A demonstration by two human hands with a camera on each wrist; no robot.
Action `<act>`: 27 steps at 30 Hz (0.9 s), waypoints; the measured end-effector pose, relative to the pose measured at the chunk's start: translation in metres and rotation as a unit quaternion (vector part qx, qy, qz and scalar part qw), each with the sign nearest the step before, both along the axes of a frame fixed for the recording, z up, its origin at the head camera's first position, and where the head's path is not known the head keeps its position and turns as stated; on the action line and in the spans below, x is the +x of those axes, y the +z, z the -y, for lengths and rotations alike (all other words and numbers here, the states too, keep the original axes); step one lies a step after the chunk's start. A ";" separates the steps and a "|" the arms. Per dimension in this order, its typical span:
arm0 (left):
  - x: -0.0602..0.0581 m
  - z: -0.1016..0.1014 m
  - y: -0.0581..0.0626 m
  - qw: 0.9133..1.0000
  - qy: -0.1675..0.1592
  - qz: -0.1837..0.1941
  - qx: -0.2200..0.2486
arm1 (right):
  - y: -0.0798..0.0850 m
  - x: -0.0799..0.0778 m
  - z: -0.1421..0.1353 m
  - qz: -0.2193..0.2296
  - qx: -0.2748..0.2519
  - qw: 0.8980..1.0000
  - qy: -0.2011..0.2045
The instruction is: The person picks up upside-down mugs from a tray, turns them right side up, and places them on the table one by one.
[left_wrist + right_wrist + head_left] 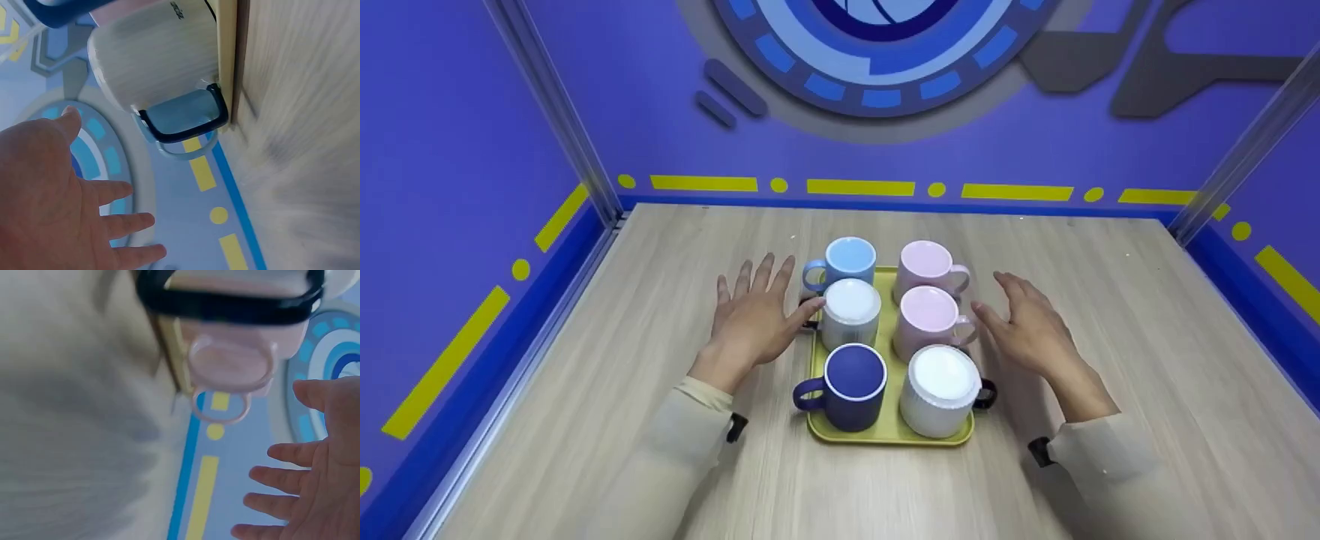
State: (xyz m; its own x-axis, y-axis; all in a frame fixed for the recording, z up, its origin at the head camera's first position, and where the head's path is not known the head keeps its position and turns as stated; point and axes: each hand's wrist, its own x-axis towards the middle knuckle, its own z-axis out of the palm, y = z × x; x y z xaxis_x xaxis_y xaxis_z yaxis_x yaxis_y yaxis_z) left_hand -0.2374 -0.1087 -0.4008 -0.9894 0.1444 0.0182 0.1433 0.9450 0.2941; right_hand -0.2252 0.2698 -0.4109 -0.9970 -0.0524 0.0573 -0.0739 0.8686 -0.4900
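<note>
Mugs [851,330] in two columns of three on the yellow tray [885,441], handles [799,397] pointing outward on both sides. Left hand [754,322] and right hand [1027,330] at either flank, fingers [129,225] spread, nothing held. For good control, probably best to come in low under the handles, thumbs [70,121] clear of the mugs, and meet both long tray edges evenly, staying level to avoid knocking neighbours together.

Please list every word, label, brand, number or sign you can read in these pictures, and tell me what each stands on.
Readable text: none.
White mug with the black handle, left wrist view: a small dark marking, too small and blurred to read.
Back wall: printed shapes, bars and dots, no legible lettering.
</note>
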 end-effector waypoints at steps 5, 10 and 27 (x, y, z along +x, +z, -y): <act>0.017 0.004 0.006 1.000 -0.017 -0.004 0.001 | 0.009 0.013 0.013 -0.007 -0.025 1.000 0.017; 0.032 0.008 0.006 0.999 -0.037 -0.010 0.008 | 0.014 0.025 0.026 -0.017 -0.046 0.998 0.035; 0.072 0.009 0.002 0.993 -0.105 -0.013 0.044 | 0.016 0.054 0.068 -0.094 -0.039 0.986 0.132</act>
State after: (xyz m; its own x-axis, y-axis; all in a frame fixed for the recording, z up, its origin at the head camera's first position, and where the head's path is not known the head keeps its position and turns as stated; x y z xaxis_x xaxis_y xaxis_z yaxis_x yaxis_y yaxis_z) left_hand -0.1653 -0.1177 -0.3989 -0.9365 0.3448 0.0641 0.3434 0.8642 0.3678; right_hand -0.1709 0.2014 -0.3944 -0.9201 -0.2974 0.2548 -0.3892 0.7666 -0.5108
